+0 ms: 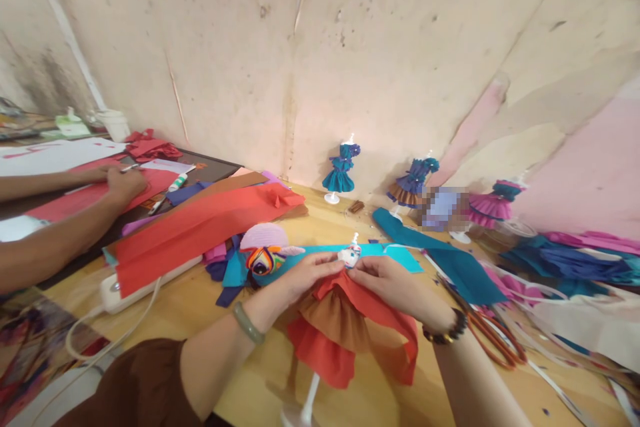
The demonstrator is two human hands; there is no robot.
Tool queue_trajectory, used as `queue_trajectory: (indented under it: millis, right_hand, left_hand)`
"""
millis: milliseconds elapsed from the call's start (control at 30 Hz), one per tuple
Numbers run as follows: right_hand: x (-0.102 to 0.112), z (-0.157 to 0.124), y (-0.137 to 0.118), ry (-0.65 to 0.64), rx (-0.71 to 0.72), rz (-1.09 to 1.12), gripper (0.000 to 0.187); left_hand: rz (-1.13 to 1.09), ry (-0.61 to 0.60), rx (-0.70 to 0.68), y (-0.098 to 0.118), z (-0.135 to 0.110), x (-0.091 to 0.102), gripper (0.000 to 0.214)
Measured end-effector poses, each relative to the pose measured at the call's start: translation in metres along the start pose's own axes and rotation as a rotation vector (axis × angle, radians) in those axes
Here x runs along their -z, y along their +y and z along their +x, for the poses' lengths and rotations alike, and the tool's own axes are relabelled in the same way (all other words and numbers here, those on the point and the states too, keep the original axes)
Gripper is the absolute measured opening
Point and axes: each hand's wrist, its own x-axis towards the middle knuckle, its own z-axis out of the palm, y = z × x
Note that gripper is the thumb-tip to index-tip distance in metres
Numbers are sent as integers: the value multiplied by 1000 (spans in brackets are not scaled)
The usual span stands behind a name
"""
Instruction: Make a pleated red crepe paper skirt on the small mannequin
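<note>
A small white mannequin (pixel 349 255) on a white stand (pixel 306 407) wears a layered red and brown paper skirt (pixel 350 330). My left hand (pixel 305 275) pinches the skirt's top at the mannequin's waist from the left. My right hand (pixel 390 280) pinches the same spot from the right. Both hands are closed on the paper. A green bangle is on my left wrist and a dark bead bracelet on my right.
Red and brown paper sheets (pixel 200 223), teal strips (pixel 440 257) and scissors (pixel 493 337) lie on the wooden table (pixel 210 310). Three dressed mini mannequins (pixel 341 170) stand by the wall. Another person's hands (pixel 120 183) work at the left. A white power strip (pixel 133 287) lies nearby.
</note>
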Motion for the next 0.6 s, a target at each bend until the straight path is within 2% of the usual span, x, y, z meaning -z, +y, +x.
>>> queue_trajectory:
  millis: [167, 333, 600]
  right_hand:
    - [-1, 1, 2, 18, 27, -25, 37]
    - [-3, 2, 4, 31, 64, -50, 37]
    - [-2, 2, 1, 61, 110, -34, 36]
  left_hand:
    - [5, -35, -12, 3, 0, 0, 41]
    - [13, -5, 22, 2, 1, 2, 37]
    - [-4, -15, -1, 2, 1, 3, 37]
